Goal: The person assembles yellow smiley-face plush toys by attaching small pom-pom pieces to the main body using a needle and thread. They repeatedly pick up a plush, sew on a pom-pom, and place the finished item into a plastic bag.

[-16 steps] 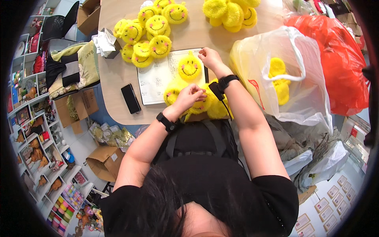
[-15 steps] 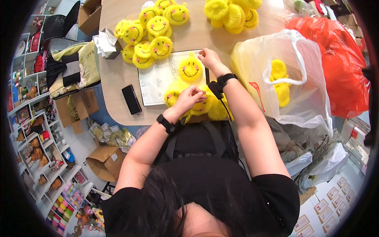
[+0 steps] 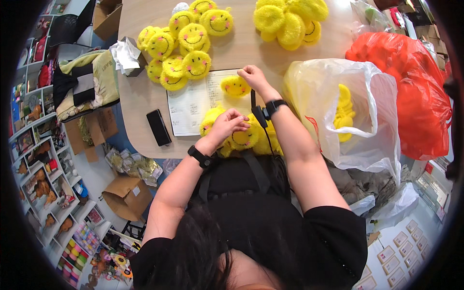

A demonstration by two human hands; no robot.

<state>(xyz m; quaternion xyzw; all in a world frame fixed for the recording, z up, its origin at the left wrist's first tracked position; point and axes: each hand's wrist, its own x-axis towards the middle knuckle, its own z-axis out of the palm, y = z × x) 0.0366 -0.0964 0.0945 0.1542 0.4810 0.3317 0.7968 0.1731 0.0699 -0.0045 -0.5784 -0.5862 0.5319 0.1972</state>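
Between my hands a fuzzy yellow smiley-face plush [image 3: 236, 86] is seen tilted, over an open notebook [image 3: 186, 114]. My right hand [image 3: 256, 79] is just right of its top edge, fingertips pinched together; anything between them is too small to make out. My left hand [image 3: 227, 126] is below it, fingers curled and pressed together, above more yellow smiley plushes [image 3: 243, 137] at the table's near edge. What the left fingertips hold, if anything, I cannot make out. Black bands circle both wrists, and a dark cable hangs from a small black device by the right one.
Several yellow smiley plushes [image 3: 193, 37] are heaped far left; more fuzzy yellow pieces [image 3: 290, 21] lie far right. A black phone [image 3: 158, 127] is left of the notebook, a tissue box [image 3: 129, 57] behind it. On the right stand a white plastic bag [image 3: 355, 145] and a red bag [image 3: 415, 96].
The smiley plush between my hands has tipped from facing up to a flatter, tilted look. Both hands keep their pinched shape. The whole view has shifted slightly.
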